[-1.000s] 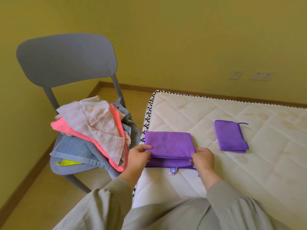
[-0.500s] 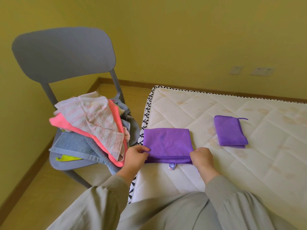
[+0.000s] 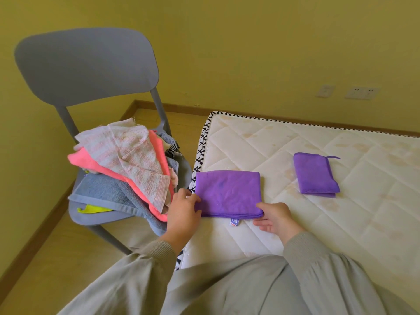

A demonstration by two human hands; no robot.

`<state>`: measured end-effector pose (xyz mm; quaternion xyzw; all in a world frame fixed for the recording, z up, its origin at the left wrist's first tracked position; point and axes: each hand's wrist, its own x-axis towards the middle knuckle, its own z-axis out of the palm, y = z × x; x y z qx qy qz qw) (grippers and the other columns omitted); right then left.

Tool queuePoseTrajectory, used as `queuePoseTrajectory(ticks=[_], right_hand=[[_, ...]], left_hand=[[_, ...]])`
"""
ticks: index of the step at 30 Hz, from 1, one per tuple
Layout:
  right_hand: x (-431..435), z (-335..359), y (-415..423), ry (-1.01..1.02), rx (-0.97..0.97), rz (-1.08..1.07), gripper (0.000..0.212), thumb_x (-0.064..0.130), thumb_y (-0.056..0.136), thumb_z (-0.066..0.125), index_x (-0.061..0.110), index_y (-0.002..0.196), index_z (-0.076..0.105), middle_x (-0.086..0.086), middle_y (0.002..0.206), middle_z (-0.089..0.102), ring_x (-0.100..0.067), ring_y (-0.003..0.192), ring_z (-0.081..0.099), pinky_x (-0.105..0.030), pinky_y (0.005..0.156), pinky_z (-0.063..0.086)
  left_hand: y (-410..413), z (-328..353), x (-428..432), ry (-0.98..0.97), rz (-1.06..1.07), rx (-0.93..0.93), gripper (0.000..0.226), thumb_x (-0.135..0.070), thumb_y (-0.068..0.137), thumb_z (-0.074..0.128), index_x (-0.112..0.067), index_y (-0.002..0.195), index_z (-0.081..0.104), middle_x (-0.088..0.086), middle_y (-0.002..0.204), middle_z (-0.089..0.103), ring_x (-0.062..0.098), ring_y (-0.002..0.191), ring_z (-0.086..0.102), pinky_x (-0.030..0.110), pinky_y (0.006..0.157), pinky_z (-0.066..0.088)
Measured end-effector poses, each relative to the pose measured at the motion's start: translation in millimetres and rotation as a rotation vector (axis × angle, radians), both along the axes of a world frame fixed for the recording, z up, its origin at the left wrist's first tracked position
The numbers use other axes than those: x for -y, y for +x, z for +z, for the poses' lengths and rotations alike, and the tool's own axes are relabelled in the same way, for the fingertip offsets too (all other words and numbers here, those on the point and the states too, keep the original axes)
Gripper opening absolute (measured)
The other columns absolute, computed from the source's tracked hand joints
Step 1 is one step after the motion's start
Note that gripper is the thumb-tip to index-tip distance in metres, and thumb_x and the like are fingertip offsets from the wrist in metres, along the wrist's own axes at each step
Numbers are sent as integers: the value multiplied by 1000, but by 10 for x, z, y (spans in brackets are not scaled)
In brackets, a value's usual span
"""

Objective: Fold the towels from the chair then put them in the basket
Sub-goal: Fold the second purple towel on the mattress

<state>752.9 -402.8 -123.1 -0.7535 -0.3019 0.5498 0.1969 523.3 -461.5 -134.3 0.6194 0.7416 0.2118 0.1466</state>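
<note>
Towels for folding lie heaped on the seat of the grey chair to our left, a pink-striped white one on top of coral, blue-grey and a scrap of yellow, so we judge most of the job is left. Two pieces are further along: a small purple towel sits folded out on the mattress, well apart from our hands, and a larger purple towel lies folded flat at the mattress's near left corner, between our hands, its layered edge toward us with a small label poking out beneath. Our left hand touches that towel's left edge near the front corner; seen from behind, we cannot tell whether its grip pinches the cloth or merely rests against it. Our right hand has a loose, open grip: the thumb lies on the near right corner while the fingers hang relaxed just below the edge, closed on nothing. No basket is in view, so we see nothing put away yet. The mattress is white, quilted in diamonds, blotched with yellowish stains and edged in black-and-white trim, close beside the chair. Yellow-green walls close the room, with a wooden skirting board, a pale wood floor, and a switch and sockets on the far wall
</note>
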Motion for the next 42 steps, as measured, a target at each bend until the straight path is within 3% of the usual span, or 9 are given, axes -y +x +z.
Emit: queuePoseTrajectory(ticks=[7,11,15,22,28,32,35,39,42], right_hand=[[-29,70,-71,80,-39,-19,9,3,87,60,6,81,53,-14,73,63,-22,50,63,-27,45,46],[-84,86,-147,289,-58,2,21,-3,87,58,7,69,55,-15,81,61,-27,72,61,-40,68,56],[-104,86,-158,433,-174,15,22,-8,87,56,8,73,60,-10,76,66,-21,72,62,-34,75,56],[-71,-63,2,258,249,93,38,3,77,69,13,51,43,-9,53,50,-23,51,50,-31,55,42],[-69,-50,3,192,491,266,31,12,77,66,12,53,47,-10,59,56,-25,57,51,-27,56,40],[-27,5,-44,168,586,378,10,14,82,63,8,75,59,-11,76,63,-29,69,56,-28,60,43],[-33,69,-143,265,796,429,28,15,83,62,7,107,51,-12,110,58,-32,101,56,-32,73,41],[-62,114,-465,716,956,550,50,17,88,52,12,136,39,-10,143,38,-27,131,34,-36,104,30],[-81,-19,-726,763,917,838,55,31,98,36,18,149,22,-7,159,11,-23,146,11,-43,116,12]], left_hand=[[58,95,-19,118,-380,-287,25,-20,53,84,-14,73,71,2,75,61,27,70,59,32,61,49],[56,140,-75,185,-464,-325,24,-11,48,87,-12,62,68,2,61,58,24,55,57,27,49,48],[24,172,-85,258,-512,-419,28,3,45,83,-11,56,63,3,55,52,22,47,51,26,42,42],[63,118,0,160,-555,-523,32,-3,37,88,-14,52,63,1,55,51,20,47,52,23,38,40],[47,77,-6,126,-533,-519,30,-8,35,89,-16,52,67,0,53,51,18,47,53,21,34,38],[31,36,3,28,-506,-403,17,-16,64,79,-19,80,76,0,71,59,19,70,60,24,47,47],[-24,-36,-7,-86,-465,-347,34,-20,91,44,-20,117,66,3,99,57,21,99,51,33,70,48],[-29,-50,-33,-71,-435,-241,34,-20,90,42,-21,112,68,2,99,60,21,98,53,33,74,47],[-34,-49,-71,-22,-320,-81,26,-16,86,48,-16,94,73,3,91,68,24,88,60,33,71,47]])
